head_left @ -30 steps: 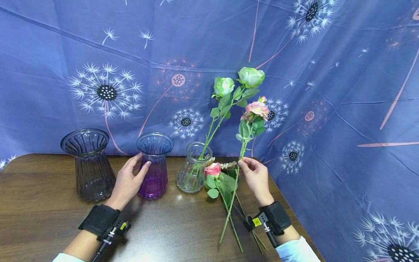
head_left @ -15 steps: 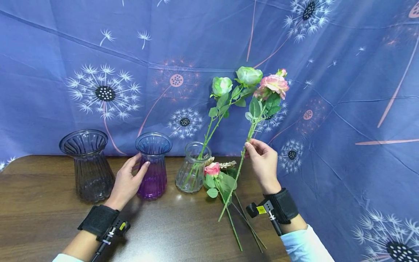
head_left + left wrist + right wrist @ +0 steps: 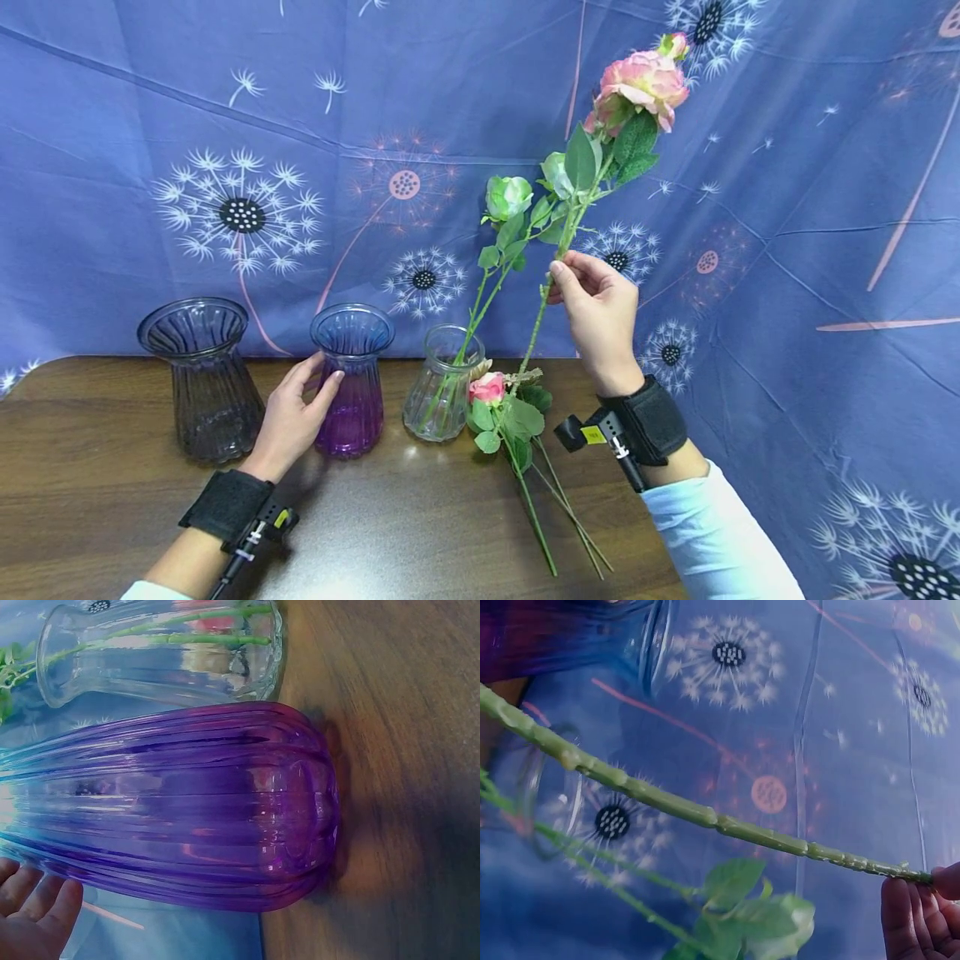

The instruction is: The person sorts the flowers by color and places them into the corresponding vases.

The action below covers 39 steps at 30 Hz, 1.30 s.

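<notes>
Backdrop [image 3: 450,92]: blue cloth with dandelion print, hangs behind everything
Table [image 3: 405,533]: brown wood-grain top, three vases in a row
Pink flower [image 3: 643,87]: held up in the air, right of the clear vase [image 3: 417,413], bloom high, stem slanting down-left; lower end overlaps the lying flowers [image 3: 522,415] in head view, can't tell if they touch
Flower handling: likely light, stem fairly stiff with some flex, petals soft and crushable, probably top-heavy; best hold is bare stem below the leaves, knobbly nodes should help
Lying flowers: on the table beside the clear vase, reddish-pink rose on top, stems toward the person
Dark vase [image 3: 212,400]: left end, ribbed glass, flared rim, upright
Purple vase [image 3: 352,408]: middle, blue top fading to purple base, upright; likely slick and breakable, take it at the narrow neck
Clear vase: smallest, upright, holds green roses [image 3: 508,198], stems leaning right
Right hand [image 3: 603,321]: thumb and fingers pinch the pink flower's stem
Left hand [image 3: 292,418]: beside the purple vase's neck, fingers relaxed, thumb spread away; can't tell how firmly it touches
</notes>
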Motion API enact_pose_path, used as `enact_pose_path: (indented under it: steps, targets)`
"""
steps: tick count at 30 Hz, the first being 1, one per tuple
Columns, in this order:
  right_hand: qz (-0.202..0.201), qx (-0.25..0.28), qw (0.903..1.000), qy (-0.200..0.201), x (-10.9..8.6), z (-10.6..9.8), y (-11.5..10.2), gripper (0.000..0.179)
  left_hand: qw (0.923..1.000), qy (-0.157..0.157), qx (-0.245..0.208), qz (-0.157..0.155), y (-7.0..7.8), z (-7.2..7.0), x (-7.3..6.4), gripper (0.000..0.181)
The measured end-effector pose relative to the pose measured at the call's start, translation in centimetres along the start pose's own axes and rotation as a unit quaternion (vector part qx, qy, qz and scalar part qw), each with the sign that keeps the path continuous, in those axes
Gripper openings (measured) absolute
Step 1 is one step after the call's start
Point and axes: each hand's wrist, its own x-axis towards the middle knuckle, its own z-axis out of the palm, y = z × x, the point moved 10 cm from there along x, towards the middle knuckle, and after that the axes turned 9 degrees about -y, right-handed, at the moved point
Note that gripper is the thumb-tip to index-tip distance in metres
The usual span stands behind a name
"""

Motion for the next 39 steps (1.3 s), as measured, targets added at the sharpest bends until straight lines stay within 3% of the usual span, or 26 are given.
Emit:
enact_pose_path:
  steps: [8, 19, 30, 39]
  targets:
    - [-0.031, 0.035, 0.9988, -0.016, 1.8, 3.3, -2.8, 0.019, 0.9999, 0.009, -0.001, 0.010, 0.0, -0.2, -0.1, 0.040]
    - [-0.060, 0.053, 0.9965, -0.023, 3.8, 6.6, -5.1, 0.019, 1.0000, -0.001, -0.006, 0.001, 0.0, 0.4, 0.2, 0.042]
    - [-0.094, 0.066, 0.9931, -0.023, 5.3, 9.1, -7.8, 0.019, 1.0000, -0.003, -0.004, -0.008, -0.1, 0.1, 0.1, 0.045]
    - [-0.099, 0.074, 0.9921, -0.023, 6.3, 10.8, -9.0, 0.020, 0.9999, -0.005, -0.010, -0.009, -0.3, 0.1, 0.0, 0.044]
